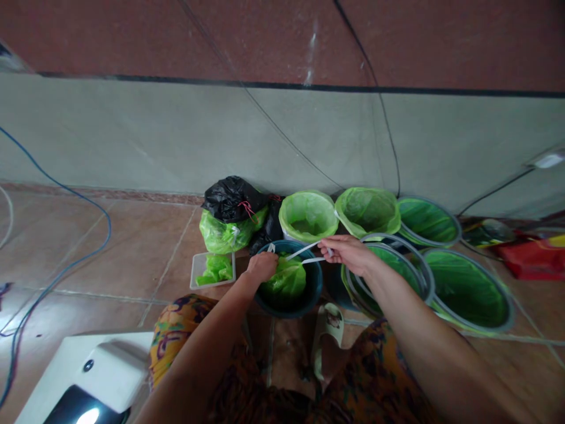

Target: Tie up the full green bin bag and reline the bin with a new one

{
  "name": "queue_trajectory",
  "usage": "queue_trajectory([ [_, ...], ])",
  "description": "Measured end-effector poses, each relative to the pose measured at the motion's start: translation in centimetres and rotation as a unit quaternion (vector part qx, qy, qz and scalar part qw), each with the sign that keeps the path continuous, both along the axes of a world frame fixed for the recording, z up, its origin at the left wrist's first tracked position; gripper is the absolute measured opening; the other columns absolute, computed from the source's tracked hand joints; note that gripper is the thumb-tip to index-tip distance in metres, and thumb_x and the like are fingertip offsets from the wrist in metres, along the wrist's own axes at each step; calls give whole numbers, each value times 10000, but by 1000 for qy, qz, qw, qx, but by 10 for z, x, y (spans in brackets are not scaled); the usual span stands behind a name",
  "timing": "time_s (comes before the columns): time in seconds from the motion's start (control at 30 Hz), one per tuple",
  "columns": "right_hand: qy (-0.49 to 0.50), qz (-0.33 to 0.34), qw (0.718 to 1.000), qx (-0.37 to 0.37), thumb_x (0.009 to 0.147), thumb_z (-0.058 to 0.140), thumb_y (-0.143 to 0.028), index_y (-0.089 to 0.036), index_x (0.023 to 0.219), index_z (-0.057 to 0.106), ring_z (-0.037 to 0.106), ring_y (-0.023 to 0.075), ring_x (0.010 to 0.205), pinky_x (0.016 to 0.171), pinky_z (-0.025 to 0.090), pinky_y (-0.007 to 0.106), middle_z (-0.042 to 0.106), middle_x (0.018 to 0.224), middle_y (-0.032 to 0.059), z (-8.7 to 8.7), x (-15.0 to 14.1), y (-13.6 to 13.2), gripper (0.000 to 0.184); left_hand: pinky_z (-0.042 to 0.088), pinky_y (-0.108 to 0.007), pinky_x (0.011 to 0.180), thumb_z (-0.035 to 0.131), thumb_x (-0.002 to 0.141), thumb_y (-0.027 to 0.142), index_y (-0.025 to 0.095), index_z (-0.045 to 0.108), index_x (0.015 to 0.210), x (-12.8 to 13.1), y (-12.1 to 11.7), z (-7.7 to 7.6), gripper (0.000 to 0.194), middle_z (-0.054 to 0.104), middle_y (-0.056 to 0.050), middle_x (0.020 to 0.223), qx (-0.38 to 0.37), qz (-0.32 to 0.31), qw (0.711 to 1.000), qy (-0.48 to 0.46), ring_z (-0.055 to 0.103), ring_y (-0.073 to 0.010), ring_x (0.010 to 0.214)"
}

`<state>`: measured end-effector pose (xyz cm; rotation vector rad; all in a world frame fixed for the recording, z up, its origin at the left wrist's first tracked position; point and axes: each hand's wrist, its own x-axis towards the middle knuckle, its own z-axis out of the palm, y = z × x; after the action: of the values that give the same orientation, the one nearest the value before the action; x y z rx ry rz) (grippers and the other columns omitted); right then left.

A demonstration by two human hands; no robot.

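Green drawstring bag (286, 284) down in blue bin (289, 314), just beside left hand (263, 266), curled at bag's mouth, exact grip hidden. Right hand (347, 253) pinching white drawstring (302, 250), pulled out straight. Cinching step, by look of it; next calls for even pull.

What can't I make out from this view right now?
All in the head view:
- Bottom of the blue bin: hidden by the green bag inside.
- What the left hand grips: hidden by the hand itself.
- Contents of the upper black bag: hidden by opaque plastic.
- Red object: blurred, cut off by the right edge.
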<state>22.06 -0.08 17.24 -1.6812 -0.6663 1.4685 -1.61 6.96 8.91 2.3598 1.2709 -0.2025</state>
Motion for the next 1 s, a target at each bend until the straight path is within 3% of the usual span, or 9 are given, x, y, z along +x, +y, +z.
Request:
queue_trajectory([
  [0.07,5,-7,1000,9,800,743,-335,-162,756,703,593,91,588,552,494,185,699,697,45,1,1,1,183,505,-336,925,529,887,198,188,750,998,1,1,2,247,755,-121,1063,-1,14,999,-40,685,-252,1029],
  [0.2,22,-26,999,34,837,712,-329,-170,745,670,630,111,644,590,521,198,720,746,54,2,1,3,188,504,-324,947,586,807,124,213,717,1086,8,0,15,320,736,-72,1109,26,30,974,-224,666,-223,1015],
  [0.33,71,-28,996,35,873,667,-266,-157,756,671,629,106,623,620,538,215,714,738,52,2,-7,5,160,517,-329,883,635,838,228,183,714,989,21,-14,26,177,720,-81,1010,21,-11,951,-308,666,-213,928],
  [0.47,108,-38,993,32,899,637,-259,-161,772,663,662,129,674,668,556,239,728,761,71,3,-18,7,163,507,-320,860,619,893,368,204,727,1026,31,-34,20,238,707,-97,1062,18,-44,978,-203,665,-220,950],
  [0.63,128,-64,989,34,913,608,-216,-173,782,645,664,130,682,671,546,247,719,760,51,2,-16,10,142,497,-308,842,446,985,343,205,738,979,30,-37,9,323,715,-103,1022,23,-82,991,-100,676,-223,971],
  [0.83,74,-128,989,25,925,577,-196,-182,695,611,547,79,542,557,462,202,651,663,14,-1,6,14,232,498,-341,846,470,966,303,208,742,954,18,-29,2,288,736,-122,1016,17,-71,997,-29,695,-270,983],
  [1.0,-78,-86,992,58,826,655,-238,-167,641,615,441,74,467,454,342,211,602,591,-1,-7,7,13,202,501,-347,850,472,942,220,199,741,917,8,-25,-2,271,743,-136,1035,10,-70,997,-11,700,-288,1008],
])
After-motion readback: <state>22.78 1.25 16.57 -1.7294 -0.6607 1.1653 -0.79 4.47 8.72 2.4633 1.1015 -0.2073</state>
